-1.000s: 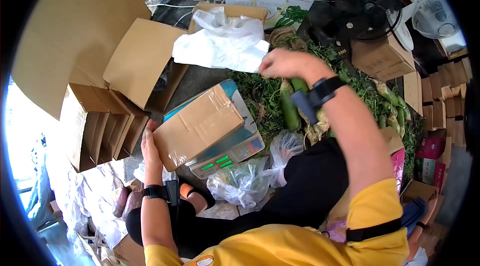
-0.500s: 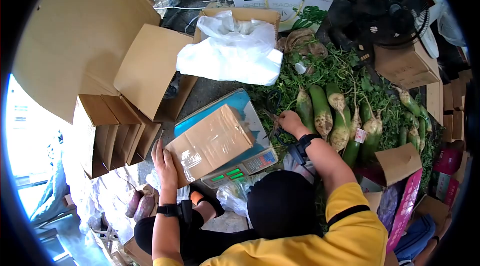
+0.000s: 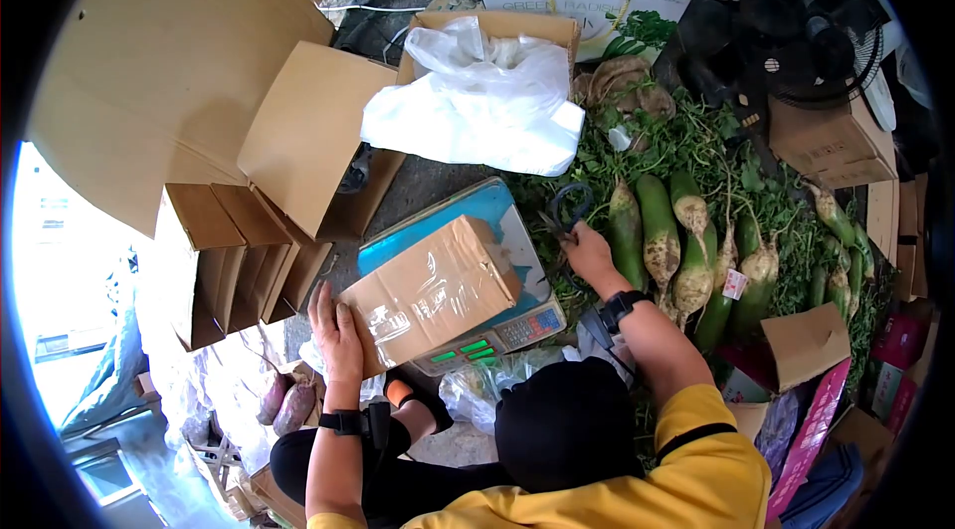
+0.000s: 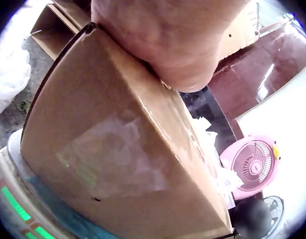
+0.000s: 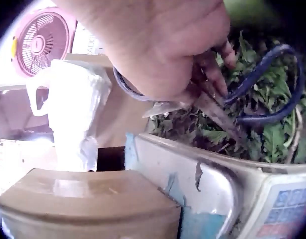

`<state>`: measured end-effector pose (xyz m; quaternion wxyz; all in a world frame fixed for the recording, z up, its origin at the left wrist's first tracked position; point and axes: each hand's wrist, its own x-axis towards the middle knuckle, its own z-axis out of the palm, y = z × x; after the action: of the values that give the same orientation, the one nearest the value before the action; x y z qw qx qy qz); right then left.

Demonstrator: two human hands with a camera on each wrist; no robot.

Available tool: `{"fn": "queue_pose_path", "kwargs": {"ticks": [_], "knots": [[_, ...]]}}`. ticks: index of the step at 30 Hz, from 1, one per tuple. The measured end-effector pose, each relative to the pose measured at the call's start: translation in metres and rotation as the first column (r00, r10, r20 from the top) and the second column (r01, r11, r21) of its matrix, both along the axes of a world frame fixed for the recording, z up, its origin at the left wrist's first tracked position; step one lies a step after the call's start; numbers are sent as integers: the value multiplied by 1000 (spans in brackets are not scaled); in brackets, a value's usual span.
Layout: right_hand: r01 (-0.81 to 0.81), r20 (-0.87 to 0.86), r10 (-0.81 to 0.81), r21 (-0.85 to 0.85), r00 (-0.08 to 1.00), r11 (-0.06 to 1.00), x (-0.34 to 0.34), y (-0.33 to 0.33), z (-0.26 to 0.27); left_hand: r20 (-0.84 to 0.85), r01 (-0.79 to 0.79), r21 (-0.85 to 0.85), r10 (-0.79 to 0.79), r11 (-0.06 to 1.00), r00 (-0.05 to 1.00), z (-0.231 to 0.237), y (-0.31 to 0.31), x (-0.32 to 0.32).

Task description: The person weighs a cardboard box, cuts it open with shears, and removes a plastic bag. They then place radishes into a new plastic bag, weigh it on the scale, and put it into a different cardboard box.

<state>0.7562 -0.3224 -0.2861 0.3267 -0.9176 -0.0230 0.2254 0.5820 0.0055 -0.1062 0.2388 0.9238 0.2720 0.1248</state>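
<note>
A taped cardboard box (image 3: pixel 433 290) lies tilted across the blue-topped scale (image 3: pixel 517 220), whose green digits are lit. Against the box's left end rests my left hand (image 3: pixel 338 338), fingers extended; in the left wrist view its palm (image 4: pixel 173 40) lies along the box edge. Beyond the scale's right side, my right hand (image 3: pixel 594 258) pinches blue-handled scissors (image 3: pixel 569 201) near the pivot. The right wrist view shows the blades (image 5: pixel 220 119) under my right hand (image 5: pixel 163 45), fingers partly hidden, with the handle loops pointing away over green leaves.
Green radishes (image 3: pixel 659 230) lie on leaves at the right. White plastic bags (image 3: pixel 487 106) cover an open carton behind the scale. Folded boxes (image 3: pixel 234 250) stand at the left, a black fan (image 3: pixel 811 26) at the back right. Filled clear bags (image 3: pixel 473 390) sit in front.
My right hand has come down from the white bags to the scissors beside the scale and now pinches them. My left hand has stayed at the box's left end.
</note>
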Motion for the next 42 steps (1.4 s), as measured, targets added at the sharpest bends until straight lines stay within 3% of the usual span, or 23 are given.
{"fn": "queue_pose_path", "kwargs": {"ticks": [2, 5, 6, 8, 10, 12, 13, 15, 18, 26, 35, 37, 42], "knots": [[89, -7, -93, 351, 996, 932, -6, -8, 3, 15, 2, -19, -1, 1000, 1000, 0, -1, 0], [143, -71, -125, 452, 990, 881, -3, -10, 64, 10, 102, 125, -104, 987, 995, 5, -5, 2], [153, -72, -134, 454, 988, 878, -1, -12, 81, 10, 112, 127, -114, 986, 993, 10, -7, 7], [53, -19, -50, 444, 999, 895, 5, -15, 107, -66, 301, 271, -295, 914, 953, 26, -18, 25], [4, 58, -35, 472, 998, 882, 7, -12, 125, -3, 364, 240, -374, 900, 927, 47, -39, 56], [-100, 54, 85, 423, 995, 901, 10, -8, 156, -174, 570, 392, -550, 722, 817, 68, -65, 88], [-146, 144, 88, 464, 986, 874, 11, -5, 159, -180, 577, 393, -556, 716, 812, 67, -73, 104], [-149, 140, 95, 450, 986, 880, 13, 1, 169, -122, 763, 243, -761, 599, 637, 63, -84, 131], [-145, 135, 95, 434, 986, 889, 16, 6, 166, -222, 852, 128, -823, 507, 523, 53, -87, 150], [-207, 69, 196, 395, 978, 895, 22, 12, 167, -288, 874, 35, -832, 485, 474, 54, -93, 164], [-236, 104, 212, 379, 972, 895, 24, 19, 168, -257, 876, 68, -840, 478, 478, 49, -94, 165], [-250, 118, 221, 365, 968, 897, 24, 21, 167, -268, 840, 98, -798, 534, 539, 47, -94, 160], [-256, 125, 225, 376, 966, 890, 25, 23, 172, -228, 816, 107, -785, 568, 577, 42, -94, 156]]}}
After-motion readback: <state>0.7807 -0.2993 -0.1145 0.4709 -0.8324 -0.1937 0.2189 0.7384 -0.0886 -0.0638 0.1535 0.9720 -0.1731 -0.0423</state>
